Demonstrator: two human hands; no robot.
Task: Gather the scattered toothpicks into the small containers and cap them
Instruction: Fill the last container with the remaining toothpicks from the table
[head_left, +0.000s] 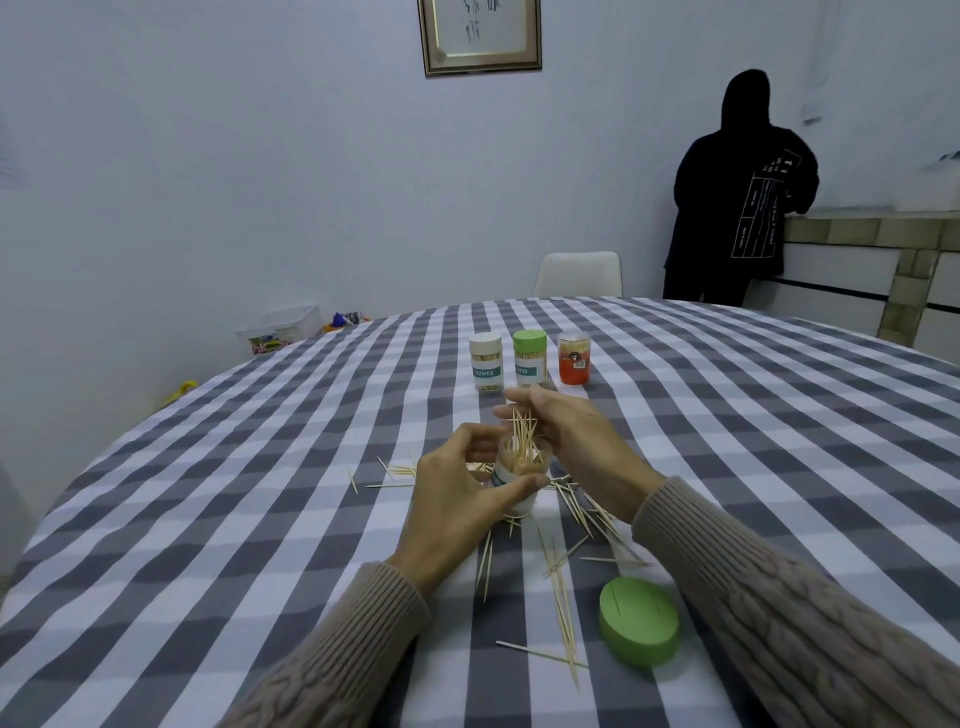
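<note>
My left hand grips a small open container standing on the checked tablecloth, thumb across its front. My right hand holds a bunch of toothpicks upright over the container's mouth, their lower ends inside it. More toothpicks lie scattered on the cloth around and in front of the container. A loose green cap lies near my right forearm. Three capped containers stand farther back: white-capped, green-capped and an orange one.
The round table carries a grey and white checked cloth. A white chair stands behind it. A person in dark clothes stands at a counter at the back right. A clear box with small items sits on the floor at left.
</note>
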